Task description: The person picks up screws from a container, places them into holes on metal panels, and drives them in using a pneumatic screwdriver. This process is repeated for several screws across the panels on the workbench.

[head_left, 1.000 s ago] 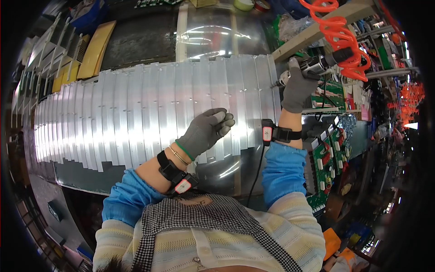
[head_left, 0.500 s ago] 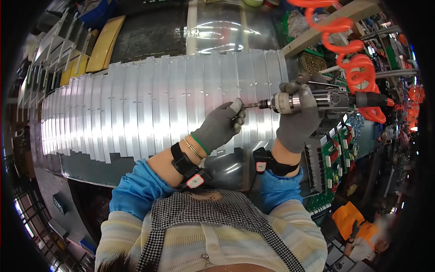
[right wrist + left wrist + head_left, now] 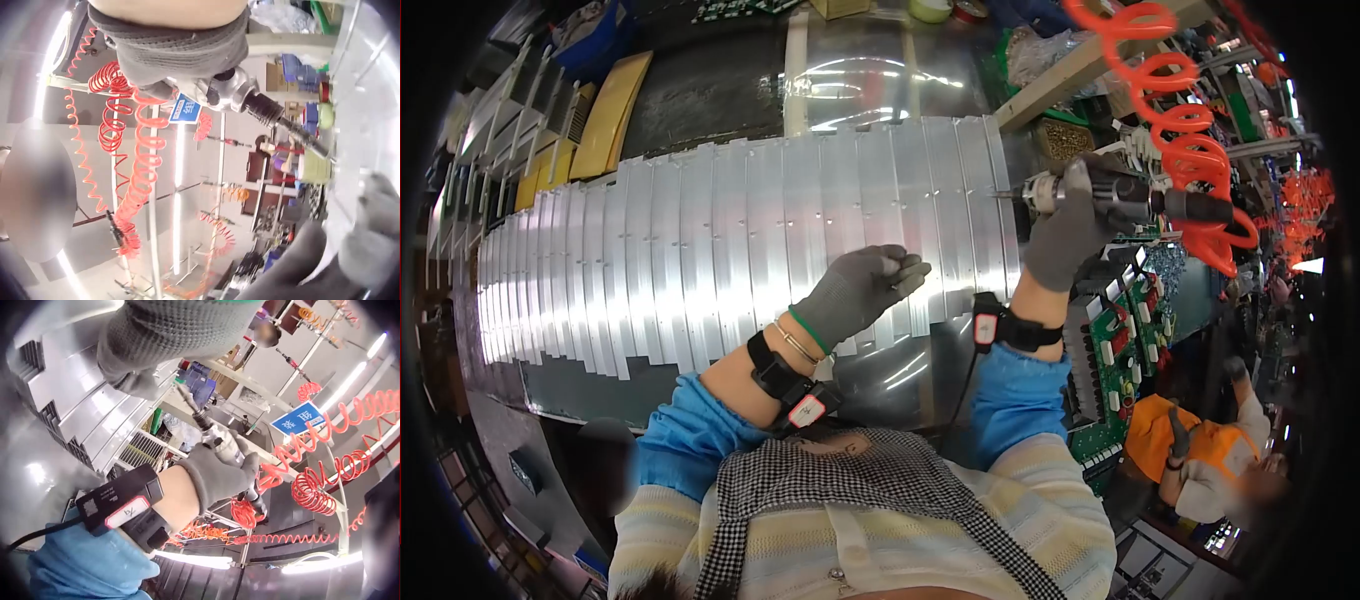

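Observation:
In the head view my gloved right hand grips a pneumatic screwdriver with a red coiled hose at its back end. Its bit points left, over the right end of a row of overlapping silvery metal strips. The same screwdriver shows in the left wrist view, my right fingers wrapped round its body. My gloved left hand is above the strips, left of the bit and apart from it, thumb against bent fingers. I cannot tell whether something small is between those fingertips.
Green circuit boards lie to the right. A tray of small brass-coloured parts sits behind the right hand, near a wooden beam. Red coiled hose hangs at the right. Another person in orange is at the lower right.
The right hand brought the screwdriver's bit to the left fingertips half a second ago, then drew it back right, away from them. The left hand stays over the strips.

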`<action>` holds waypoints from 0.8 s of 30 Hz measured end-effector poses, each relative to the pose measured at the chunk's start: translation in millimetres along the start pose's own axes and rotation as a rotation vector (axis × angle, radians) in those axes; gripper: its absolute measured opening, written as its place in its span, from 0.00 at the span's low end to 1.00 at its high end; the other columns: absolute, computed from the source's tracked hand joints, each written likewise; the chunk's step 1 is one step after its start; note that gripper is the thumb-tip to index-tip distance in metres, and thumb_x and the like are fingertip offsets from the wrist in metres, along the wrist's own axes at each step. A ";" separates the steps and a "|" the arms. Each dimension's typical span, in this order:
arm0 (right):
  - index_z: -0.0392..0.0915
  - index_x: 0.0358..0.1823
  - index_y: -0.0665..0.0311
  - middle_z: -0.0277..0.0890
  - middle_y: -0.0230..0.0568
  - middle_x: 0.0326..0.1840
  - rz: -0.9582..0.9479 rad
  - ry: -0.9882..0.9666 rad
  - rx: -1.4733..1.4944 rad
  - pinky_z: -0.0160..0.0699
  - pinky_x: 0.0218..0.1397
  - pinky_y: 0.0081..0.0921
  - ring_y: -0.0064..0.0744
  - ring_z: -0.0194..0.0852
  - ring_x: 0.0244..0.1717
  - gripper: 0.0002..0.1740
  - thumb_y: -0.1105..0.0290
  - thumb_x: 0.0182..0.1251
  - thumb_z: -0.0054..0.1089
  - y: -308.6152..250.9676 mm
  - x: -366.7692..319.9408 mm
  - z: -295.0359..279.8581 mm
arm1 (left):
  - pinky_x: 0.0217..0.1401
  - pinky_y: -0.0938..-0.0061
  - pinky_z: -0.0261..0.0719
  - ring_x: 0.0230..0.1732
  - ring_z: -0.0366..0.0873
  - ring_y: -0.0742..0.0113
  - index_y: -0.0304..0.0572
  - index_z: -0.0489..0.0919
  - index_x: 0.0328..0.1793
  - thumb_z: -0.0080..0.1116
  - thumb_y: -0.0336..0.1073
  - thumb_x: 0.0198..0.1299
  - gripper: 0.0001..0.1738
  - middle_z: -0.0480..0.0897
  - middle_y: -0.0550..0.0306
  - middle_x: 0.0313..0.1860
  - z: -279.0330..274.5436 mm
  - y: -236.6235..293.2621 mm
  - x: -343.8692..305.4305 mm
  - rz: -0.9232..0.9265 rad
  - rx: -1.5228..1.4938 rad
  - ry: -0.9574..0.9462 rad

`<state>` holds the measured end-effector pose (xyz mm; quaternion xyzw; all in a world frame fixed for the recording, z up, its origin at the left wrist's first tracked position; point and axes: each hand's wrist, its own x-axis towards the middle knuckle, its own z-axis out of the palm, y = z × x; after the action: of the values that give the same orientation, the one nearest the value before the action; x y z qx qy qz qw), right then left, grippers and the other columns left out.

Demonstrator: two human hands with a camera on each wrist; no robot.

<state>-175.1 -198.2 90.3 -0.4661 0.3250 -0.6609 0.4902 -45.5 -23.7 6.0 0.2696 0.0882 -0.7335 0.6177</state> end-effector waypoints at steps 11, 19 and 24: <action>0.72 0.47 0.71 0.77 0.40 0.42 -0.134 0.063 -0.231 0.76 0.40 0.23 0.27 0.76 0.38 0.20 0.77 0.52 0.67 52.2 56.7 -24.1 | 0.31 0.90 0.79 0.31 0.70 0.79 0.30 0.69 0.50 0.44 0.35 0.70 0.13 0.72 0.58 0.37 10.5 7.9 -2.8 -0.054 0.249 0.150; 0.75 0.45 0.69 0.77 0.36 0.38 -0.137 0.000 -0.215 0.75 0.34 0.20 0.23 0.73 0.31 0.17 0.78 0.52 0.66 43.5 45.0 -11.1 | 0.25 0.93 0.71 0.28 0.65 0.83 0.41 0.71 0.44 0.50 0.42 0.69 0.12 0.70 0.66 0.33 5.8 8.1 -2.7 -0.057 0.268 0.116; 0.73 0.46 0.68 0.77 0.35 0.34 -0.102 -0.077 -0.237 0.72 0.30 0.18 0.21 0.73 0.28 0.17 0.80 0.53 0.65 38.7 49.6 -0.1 | 0.23 0.94 0.69 0.27 0.65 0.84 0.42 0.71 0.43 0.50 0.42 0.69 0.11 0.70 0.66 0.33 -0.6 6.1 -0.8 -0.044 0.238 0.074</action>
<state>-166.0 -257.2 70.8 -0.5616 0.3579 -0.6235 0.4096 -39.4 -24.1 7.2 0.3660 0.0293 -0.7416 0.5615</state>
